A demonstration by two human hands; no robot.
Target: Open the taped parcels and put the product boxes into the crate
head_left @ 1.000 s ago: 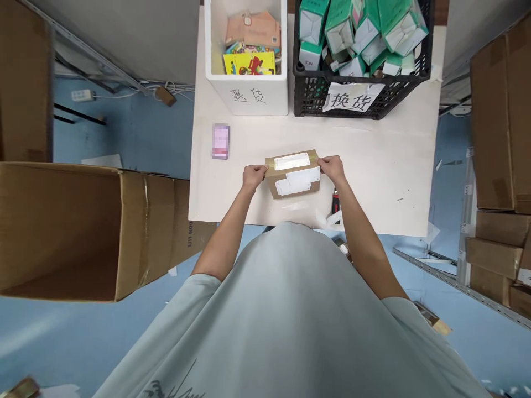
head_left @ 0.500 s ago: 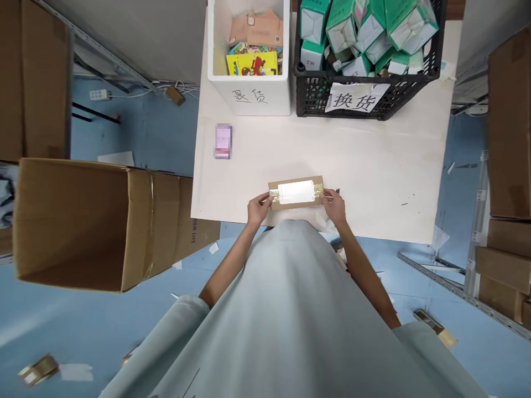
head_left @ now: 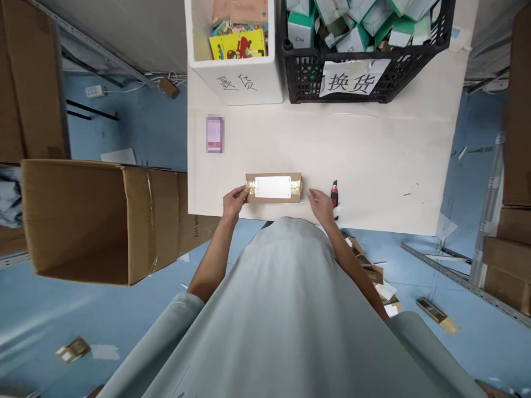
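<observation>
A small flat cardboard box (head_left: 294, 198) with a white label (head_left: 272, 187) and shiny tape at both ends lies near the table's front edge. At its left end, my left hand (head_left: 234, 201) pinches the corner between thumb and fingers. Just off the right end hovers my right hand (head_left: 321, 205), its fingers loosely bent and apart from the box, with nothing visible in them. Close beside that hand, on its right, lies a red and black utility knife (head_left: 334, 194), its lower part near a scrap of clear or white material.
On the white table (head_left: 365, 149) stand a white bin (head_left: 249, 83) with books and a black crate (head_left: 302, 83) of green-white cartons. A blurred pink item (head_left: 214, 134) lies at left. A large open carton (head_left: 139, 221) stands left of the table. Cardboard scraps (head_left: 437, 315) litter the blue floor.
My right hand has let go of the box's right end and sits apart from it. The box lies straighter and further left in view; the utility knife now shows. The view has shifted.
</observation>
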